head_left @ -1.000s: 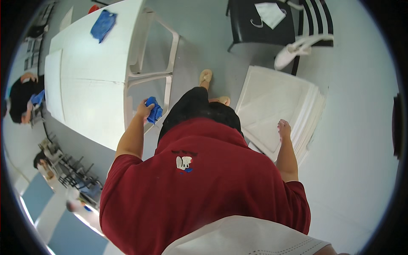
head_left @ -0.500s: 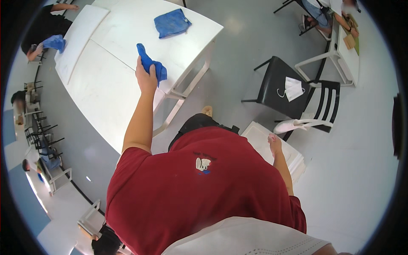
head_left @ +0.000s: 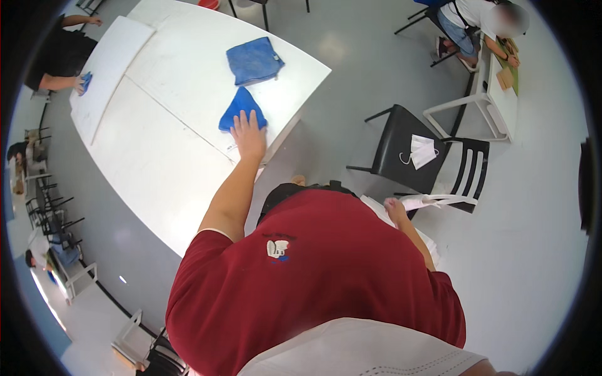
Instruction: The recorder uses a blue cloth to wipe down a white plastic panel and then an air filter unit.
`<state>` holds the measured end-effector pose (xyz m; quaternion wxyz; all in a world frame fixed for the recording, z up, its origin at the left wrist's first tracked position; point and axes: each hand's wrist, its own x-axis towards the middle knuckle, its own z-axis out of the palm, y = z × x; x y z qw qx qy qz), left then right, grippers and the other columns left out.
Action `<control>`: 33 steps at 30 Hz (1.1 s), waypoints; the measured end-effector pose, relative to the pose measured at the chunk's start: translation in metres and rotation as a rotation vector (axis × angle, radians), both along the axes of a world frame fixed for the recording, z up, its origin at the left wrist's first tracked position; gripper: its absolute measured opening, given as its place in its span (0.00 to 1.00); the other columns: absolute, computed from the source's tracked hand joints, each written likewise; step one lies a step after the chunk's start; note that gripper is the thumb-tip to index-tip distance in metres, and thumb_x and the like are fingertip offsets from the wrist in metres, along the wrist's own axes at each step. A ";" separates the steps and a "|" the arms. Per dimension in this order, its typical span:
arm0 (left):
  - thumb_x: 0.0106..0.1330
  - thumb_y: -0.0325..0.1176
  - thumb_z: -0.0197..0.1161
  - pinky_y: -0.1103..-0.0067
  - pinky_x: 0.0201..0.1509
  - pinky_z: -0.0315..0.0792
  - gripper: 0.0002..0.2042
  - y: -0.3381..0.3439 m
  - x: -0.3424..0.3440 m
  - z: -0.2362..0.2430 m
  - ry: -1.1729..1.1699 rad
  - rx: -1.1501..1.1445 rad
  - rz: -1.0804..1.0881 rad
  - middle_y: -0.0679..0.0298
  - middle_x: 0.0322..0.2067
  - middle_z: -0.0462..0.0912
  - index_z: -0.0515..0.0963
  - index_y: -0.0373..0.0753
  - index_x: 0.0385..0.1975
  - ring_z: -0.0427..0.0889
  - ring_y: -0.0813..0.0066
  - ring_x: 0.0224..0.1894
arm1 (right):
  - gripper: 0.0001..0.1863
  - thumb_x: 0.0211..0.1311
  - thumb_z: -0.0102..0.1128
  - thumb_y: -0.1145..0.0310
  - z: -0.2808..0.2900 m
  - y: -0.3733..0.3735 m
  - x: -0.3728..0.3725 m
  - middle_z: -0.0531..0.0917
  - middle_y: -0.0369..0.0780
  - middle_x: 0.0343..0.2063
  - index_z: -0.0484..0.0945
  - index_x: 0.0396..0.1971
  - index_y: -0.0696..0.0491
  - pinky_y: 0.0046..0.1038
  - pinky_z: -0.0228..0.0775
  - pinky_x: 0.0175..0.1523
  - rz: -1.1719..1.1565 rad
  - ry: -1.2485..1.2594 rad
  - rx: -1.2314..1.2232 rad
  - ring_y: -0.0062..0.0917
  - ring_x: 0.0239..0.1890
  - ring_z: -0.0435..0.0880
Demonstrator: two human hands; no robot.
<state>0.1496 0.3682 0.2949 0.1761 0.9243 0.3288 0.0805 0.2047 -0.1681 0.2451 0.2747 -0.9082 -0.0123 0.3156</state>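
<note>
My left hand (head_left: 249,131) lies flat with fingers spread on a blue cloth (head_left: 236,113), pressing it onto the white table (head_left: 172,122) near its right edge. Part of the cloth is hidden under the fingers. Just beyond it lies a second blue cloth (head_left: 254,61), folded into a rough square. My right hand (head_left: 394,210) hangs low at my right side with its fingers curled in; I see nothing in it. Behind that hand is a white bag (head_left: 421,200) with a strap, by the black chair.
A black chair (head_left: 392,153) stands to the right with a white face mask (head_left: 421,151) on it. Across the table, another person's hand (head_left: 79,84) holds a blue cloth on a white board (head_left: 119,69). Someone sits at a table (head_left: 501,106) at far right.
My left hand has moved forward and right, and the cloth it gripped in the air now lies spread on the table under it. The person across has lowered their cloth to the board.
</note>
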 end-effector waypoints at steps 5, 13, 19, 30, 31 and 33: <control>0.57 0.26 0.53 0.68 0.56 0.60 0.17 0.036 0.025 -0.003 -0.624 -0.115 0.248 0.49 0.47 0.72 0.70 0.34 0.48 0.69 0.55 0.51 | 0.16 0.54 0.54 0.63 0.029 0.022 0.040 0.81 0.44 0.31 0.75 0.36 0.60 0.27 0.68 0.41 -0.047 -0.053 0.084 0.30 0.36 0.79; 0.57 0.26 0.51 0.68 0.53 0.62 0.23 0.096 0.121 0.102 -0.982 -0.145 0.388 0.46 0.46 0.69 0.62 0.29 0.54 0.69 0.54 0.47 | 0.14 0.51 0.54 0.61 0.006 -0.008 0.142 0.81 0.44 0.29 0.77 0.31 0.56 0.31 0.69 0.40 0.313 0.075 -0.220 0.34 0.35 0.80; 0.58 0.37 0.55 0.55 0.60 0.51 0.27 0.161 0.217 0.095 -0.634 0.219 0.464 0.50 0.57 0.62 0.59 0.39 0.58 0.59 0.52 0.59 | 0.16 0.54 0.48 0.56 -0.064 -0.071 0.308 0.81 0.46 0.30 0.77 0.28 0.53 0.36 0.68 0.41 0.432 0.097 -0.206 0.41 0.38 0.79; 0.55 0.42 0.53 0.48 0.63 0.39 0.36 0.153 0.279 0.018 0.377 -0.180 0.722 0.56 0.67 0.37 0.46 0.55 0.65 0.36 0.45 0.67 | 0.18 0.57 0.53 0.62 0.122 0.174 0.662 0.79 0.44 0.37 0.74 0.42 0.58 0.26 0.66 0.48 0.287 -0.286 0.130 0.28 0.41 0.77; 0.54 0.39 0.54 0.47 0.62 0.39 0.36 0.156 0.273 0.014 0.398 -0.198 0.724 0.57 0.67 0.37 0.46 0.56 0.65 0.35 0.45 0.67 | 0.17 0.57 0.53 0.64 0.133 0.205 0.670 0.79 0.42 0.35 0.74 0.43 0.58 0.25 0.67 0.45 0.338 -0.256 0.153 0.26 0.38 0.77; 0.51 0.36 0.57 0.44 0.61 0.39 0.37 0.153 0.287 0.043 0.477 -0.253 0.763 0.57 0.66 0.41 0.50 0.56 0.63 0.38 0.44 0.66 | 0.16 0.57 0.53 0.66 0.146 0.257 0.689 0.79 0.41 0.34 0.73 0.44 0.58 0.24 0.67 0.44 0.463 -0.198 0.180 0.23 0.36 0.76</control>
